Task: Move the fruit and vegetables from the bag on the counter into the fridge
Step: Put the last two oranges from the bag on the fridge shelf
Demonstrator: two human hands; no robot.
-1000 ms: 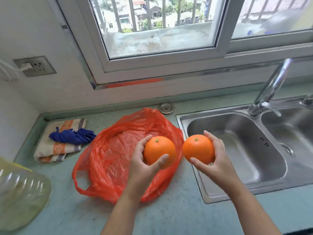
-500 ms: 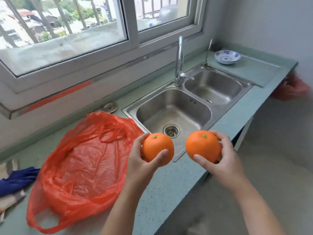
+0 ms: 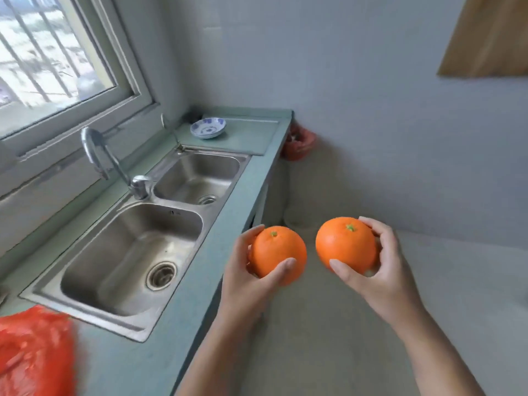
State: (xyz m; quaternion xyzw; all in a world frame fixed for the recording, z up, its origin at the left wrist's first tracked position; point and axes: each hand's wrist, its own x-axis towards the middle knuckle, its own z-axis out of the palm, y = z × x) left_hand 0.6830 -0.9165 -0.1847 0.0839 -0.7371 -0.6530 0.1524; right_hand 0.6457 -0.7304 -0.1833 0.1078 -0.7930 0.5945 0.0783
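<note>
Two bare hands each hold a round orange out past the counter edge, above the floor.

The left hand (image 3: 245,275) wraps one smooth orange (image 3: 278,254); the right hand (image 3: 380,270) cups the other orange (image 3: 345,245), stems up, fruit apart. At lower left a crinkled red plastic bag (image 3: 33,352), blurred and cut off, lies on the green counter (image 3: 148,364). Beyond sit a double steel sink (image 3: 128,252), a curved tap (image 3: 97,152), a blue-patterned dish (image 3: 208,127), and perhaps another red bag (image 3: 298,142).

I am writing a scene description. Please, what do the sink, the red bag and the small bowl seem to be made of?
Sink: likely stainless steel, brushed grey with soft reflections. Red bag: thin plastic film, crinkled and slightly translucent. Bowl: probably glazed ceramic, white with a blue pattern, though it is too small to be sure.
</note>
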